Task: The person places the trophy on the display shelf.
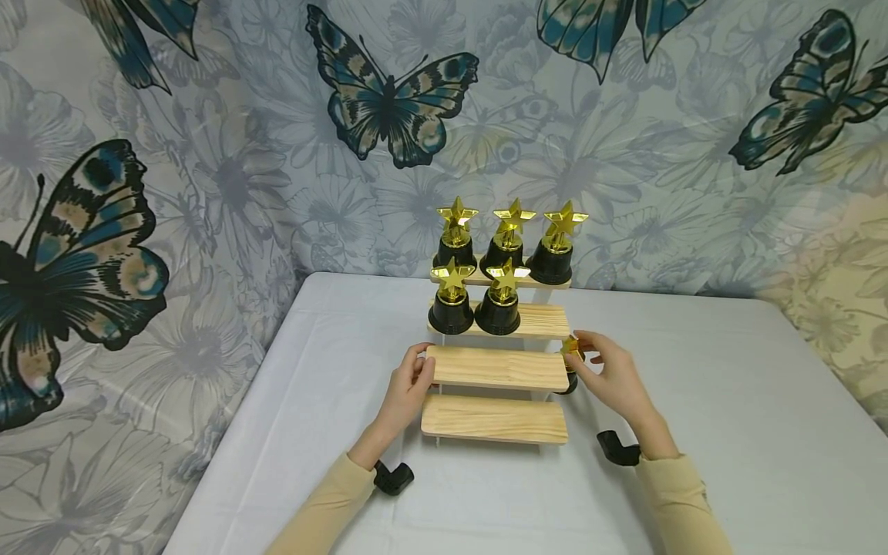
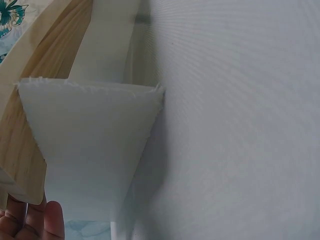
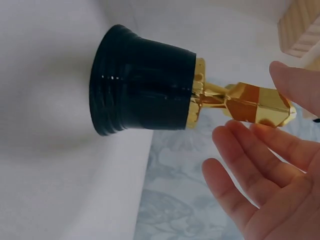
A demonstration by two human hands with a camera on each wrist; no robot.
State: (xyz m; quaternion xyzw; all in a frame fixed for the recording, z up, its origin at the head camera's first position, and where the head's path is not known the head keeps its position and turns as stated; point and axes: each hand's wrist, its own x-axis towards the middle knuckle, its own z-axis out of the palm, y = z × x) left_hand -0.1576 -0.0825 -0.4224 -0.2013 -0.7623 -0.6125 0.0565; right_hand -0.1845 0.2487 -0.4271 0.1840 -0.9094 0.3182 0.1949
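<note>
A tiered display stand with light wooden shelves (image 1: 496, 420) stands on the table. My left hand (image 1: 409, 381) grips the left end of its second shelf from the front (image 1: 499, 367); in the left wrist view, fingertips (image 2: 35, 220) show against the board's end. To the right of the stand, my right hand (image 1: 613, 374) pinches a star trophy (image 3: 142, 82) by its gold star, black base toward the table. Whether that base touches the table I cannot tell. Three trophies (image 1: 551, 266) line the top shelf and two more (image 1: 498, 312) stand on the shelf below.
A white cloth covers the table (image 1: 728, 432). Behind it hangs a butterfly-patterned backdrop (image 1: 388, 208). White upright supports (image 2: 90, 150) hold the shelves. A black wrist camera mount shows at each wrist, the right one (image 1: 617, 449) just above the cloth.
</note>
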